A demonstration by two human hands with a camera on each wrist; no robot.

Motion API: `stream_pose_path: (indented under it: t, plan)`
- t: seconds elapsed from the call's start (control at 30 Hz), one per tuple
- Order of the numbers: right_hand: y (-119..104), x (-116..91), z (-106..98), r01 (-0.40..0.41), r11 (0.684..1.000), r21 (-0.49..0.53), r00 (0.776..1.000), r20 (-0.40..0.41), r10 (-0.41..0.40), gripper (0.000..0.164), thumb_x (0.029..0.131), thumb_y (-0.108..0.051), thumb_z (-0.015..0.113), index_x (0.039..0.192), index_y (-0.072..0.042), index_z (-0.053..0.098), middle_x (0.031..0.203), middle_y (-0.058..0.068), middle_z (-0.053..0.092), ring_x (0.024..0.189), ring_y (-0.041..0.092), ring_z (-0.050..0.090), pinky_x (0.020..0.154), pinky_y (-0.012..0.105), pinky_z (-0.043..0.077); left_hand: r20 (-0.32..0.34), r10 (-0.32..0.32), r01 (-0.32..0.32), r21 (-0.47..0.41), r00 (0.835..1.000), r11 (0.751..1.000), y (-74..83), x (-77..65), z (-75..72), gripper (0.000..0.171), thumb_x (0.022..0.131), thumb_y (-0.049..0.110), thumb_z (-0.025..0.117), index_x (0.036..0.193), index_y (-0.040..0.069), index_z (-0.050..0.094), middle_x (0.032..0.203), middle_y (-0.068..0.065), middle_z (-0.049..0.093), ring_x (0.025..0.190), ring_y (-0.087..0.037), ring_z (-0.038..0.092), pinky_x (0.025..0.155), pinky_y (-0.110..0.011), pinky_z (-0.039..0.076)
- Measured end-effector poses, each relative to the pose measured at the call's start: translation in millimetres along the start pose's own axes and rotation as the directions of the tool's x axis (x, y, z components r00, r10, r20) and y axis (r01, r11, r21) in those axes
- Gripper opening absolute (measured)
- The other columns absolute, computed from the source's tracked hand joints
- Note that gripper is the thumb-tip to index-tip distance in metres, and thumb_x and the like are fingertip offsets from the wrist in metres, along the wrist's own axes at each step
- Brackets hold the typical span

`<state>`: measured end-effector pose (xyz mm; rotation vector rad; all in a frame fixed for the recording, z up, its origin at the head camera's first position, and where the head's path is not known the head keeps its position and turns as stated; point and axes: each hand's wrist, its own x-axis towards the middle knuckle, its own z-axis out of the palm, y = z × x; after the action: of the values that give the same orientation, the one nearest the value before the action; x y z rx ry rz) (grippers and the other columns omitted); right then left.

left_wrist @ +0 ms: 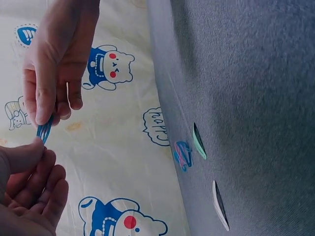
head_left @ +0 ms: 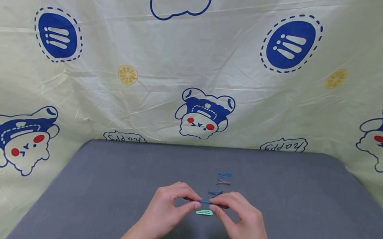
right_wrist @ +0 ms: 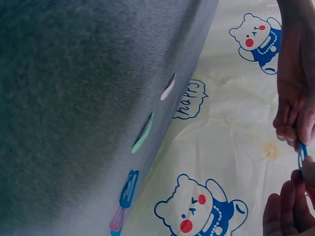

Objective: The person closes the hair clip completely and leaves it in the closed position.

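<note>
A blue snap hair clip [head_left: 205,201] is stretched between my two hands above the grey table. My left hand [head_left: 169,206] pinches one end between thumb and fingers. At the other end, the thumb and fingers of my right hand [head_left: 245,221] grip the clip. Its slim blue bars [left_wrist: 44,132] show between the fingertips in the left wrist view. Just below the hands in the head view lies a green hair clip [head_left: 204,212]. A white hair clip [left_wrist: 220,206] rests beside the green one, hidden behind my left hand in the head view.
Farther back on the grey table [head_left: 120,178] lie a blue hair clip [head_left: 216,193], a pink one [head_left: 223,182] and another blue one [head_left: 225,175], all sprung apart. A printed cloth [head_left: 163,55] hangs behind the table's far edge.
</note>
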<state>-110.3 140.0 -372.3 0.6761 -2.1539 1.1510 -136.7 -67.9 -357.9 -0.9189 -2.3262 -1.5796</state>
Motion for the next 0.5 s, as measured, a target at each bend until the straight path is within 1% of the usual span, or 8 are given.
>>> stream_pose_path:
  t: [0.07, 0.13, 0.2, 0.23, 0.3, 0.37, 0.43, 0.5]
  plan:
    - [1.6, -0.5, 0.3, -0.006, 1.0, 0.03, 1.0, -0.007, 0.006, 0.032, 0.079, 0.0, 0.08, 0.1, -0.024, 0.073, 0.095, -0.013, 0.066, 0.087, 0.007, 0.06, 0.078, 0.016, 0.048, -0.023, 0.022, -0.022, 0.017, 0.999, 1.0, 0.1, 0.4, 1.6, 0.01, 0.086, 0.014, 0.076, 0.092, 0.022, 0.076, 0.089, 0.011, 0.069, 0.084, -0.007, 0.061, 0.075, -0.027, 0.05]
    - [2.3, -1.0, 0.5, -0.04, 0.996, 0.074, 0.999, -0.004, 0.041, 0.027, 0.081, -0.002, 0.078, 0.099, -0.022, 0.073, 0.094, -0.011, 0.067, 0.087, 0.007, 0.061, 0.078, 0.017, 0.048, -0.041, 0.027, -0.026, 0.021, 0.999, 0.999, -0.6, 0.1, 3.6, 0.009, 0.087, 0.014, 0.076, 0.091, 0.021, 0.076, 0.088, 0.012, 0.069, 0.083, -0.007, 0.061, 0.074, -0.027, 0.05]
    - [2.4, -1.5, 0.5, -0.088, 0.989, 0.122, 0.996, 0.004, 0.088, 0.022, 0.084, -0.005, 0.076, 0.099, -0.021, 0.073, 0.093, -0.01, 0.068, 0.086, 0.008, 0.061, 0.077, 0.019, 0.049, -0.046, 0.006, -0.005, 0.005, 0.999, 1.0, -1.2, -0.4, 5.3, 0.007, 0.087, 0.015, 0.076, 0.09, 0.022, 0.076, 0.087, 0.013, 0.068, 0.082, -0.008, 0.061, 0.075, -0.028, 0.051]
    - [2.1, -1.6, 0.6, -0.124, 0.981, 0.147, 0.992, 0.009, 0.125, 0.02, 0.085, -0.006, 0.075, 0.099, -0.02, 0.073, 0.092, -0.009, 0.068, 0.085, 0.009, 0.061, 0.076, 0.02, 0.05, -0.043, -0.012, 0.011, -0.014, 0.999, 1.0, -1.4, -0.5, 5.9, 0.007, 0.087, 0.015, 0.076, 0.089, 0.022, 0.075, 0.087, 0.013, 0.068, 0.082, -0.008, 0.061, 0.076, -0.029, 0.05]
    - [1.5, -2.1, 0.9, -0.194, 0.96, 0.203, 0.981, 0.025, 0.193, 0.017, 0.087, -0.008, 0.073, 0.098, -0.02, 0.074, 0.092, -0.007, 0.069, 0.085, 0.011, 0.061, 0.075, 0.023, 0.051, -0.027, -0.061, 0.059, -0.061, 0.998, 0.996, -2.0, -0.5, 6.5, 0.005, 0.088, 0.017, 0.075, 0.089, 0.022, 0.075, 0.086, 0.013, 0.067, 0.083, -0.01, 0.061, 0.077, -0.03, 0.05]
    - [1.1, -2.6, 1.5, -0.251, 0.931, 0.264, 0.968, 0.041, 0.249, 0.014, 0.088, -0.008, 0.072, 0.098, -0.018, 0.074, 0.092, -0.005, 0.069, 0.085, 0.014, 0.062, 0.074, 0.026, 0.052, -0.004, -0.104, 0.103, -0.102, 0.995, 0.989, -2.6, -0.3, 6.2, 0.005, 0.088, 0.017, 0.075, 0.089, 0.022, 0.075, 0.087, 0.012, 0.068, 0.084, -0.012, 0.061, 0.079, -0.032, 0.049]
    - [1.9, -3.0, 1.9, -0.292, 0.898, 0.329, 0.956, 0.064, 0.287, 0.013, 0.089, -0.006, 0.071, 0.099, -0.013, 0.074, 0.093, 0.0, 0.07, 0.085, 0.017, 0.062, 0.074, 0.028, 0.053, 0.017, -0.133, 0.134, -0.127, 0.991, 0.983, -3.5, 0.2, 5.3, 0.003, 0.089, 0.019, 0.074, 0.09, 0.021, 0.075, 0.087, 0.011, 0.068, 0.085, -0.014, 0.061, 0.08, -0.032, 0.049]
    - [2.9, -2.4, 1.0, -0.328, 0.862, 0.388, 0.944, 0.102, 0.313, 0.012, 0.089, -0.005, 0.07, 0.1, -0.009, 0.074, 0.094, 0.004, 0.07, 0.087, 0.02, 0.063, 0.075, 0.029, 0.054, 0.038, -0.145, 0.149, -0.141, 0.989, 0.979, -4.0, 0.8, 3.8, 0.003, 0.089, 0.02, 0.074, 0.091, 0.022, 0.075, 0.088, 0.01, 0.068, 0.085, -0.015, 0.061, 0.08, -0.031, 0.049]
